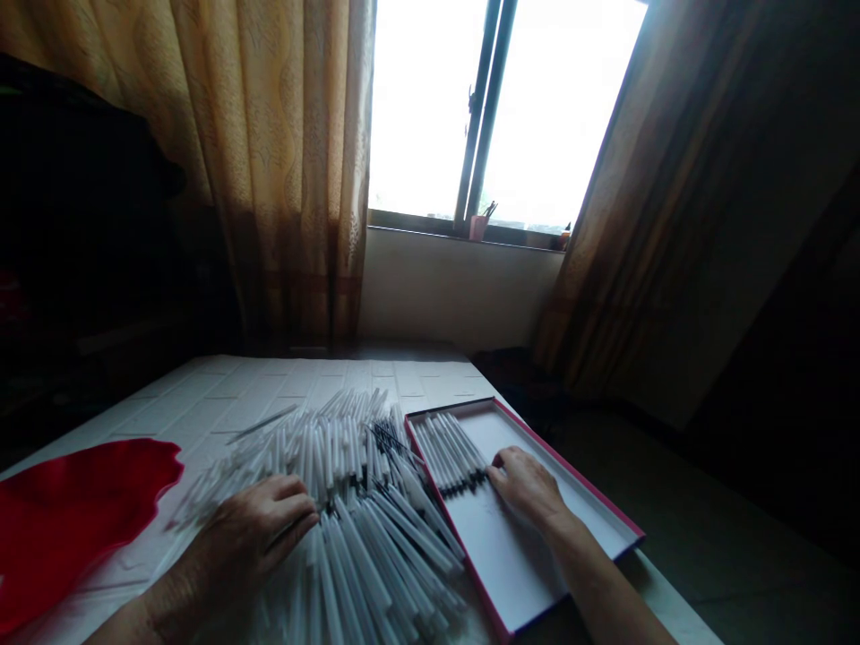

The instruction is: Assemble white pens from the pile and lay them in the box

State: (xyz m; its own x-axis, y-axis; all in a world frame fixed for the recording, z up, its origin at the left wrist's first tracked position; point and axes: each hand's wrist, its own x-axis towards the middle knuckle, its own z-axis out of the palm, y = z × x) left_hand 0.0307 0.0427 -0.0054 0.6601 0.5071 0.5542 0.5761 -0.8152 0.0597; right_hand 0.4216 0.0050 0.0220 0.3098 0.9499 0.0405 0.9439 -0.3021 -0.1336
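A large pile of thin, whitish see-through tubes [363, 555], several with dark ends, covers the middle of the table. My left hand [262, 520] is at the pile's left side, fingers curled together; what they hold, if anything, is hidden. To the right lies a shallow white box [517, 582] with a pinkish-red rim. Inside it, a row of similar tubes [447, 448] lies side by side, dark ends toward me. My right hand [528, 484] is over the box with thumb and fingers pinched at the dark end of the row's rightmost tube.
On the left of the white brick-patterned table [228, 385] lies a red wavy-edged piece [81, 511]. Behind are a window [430, 107], patterned curtains [282, 161] and a pink cup [477, 227] on the sill. The box reaches the table's right edge.
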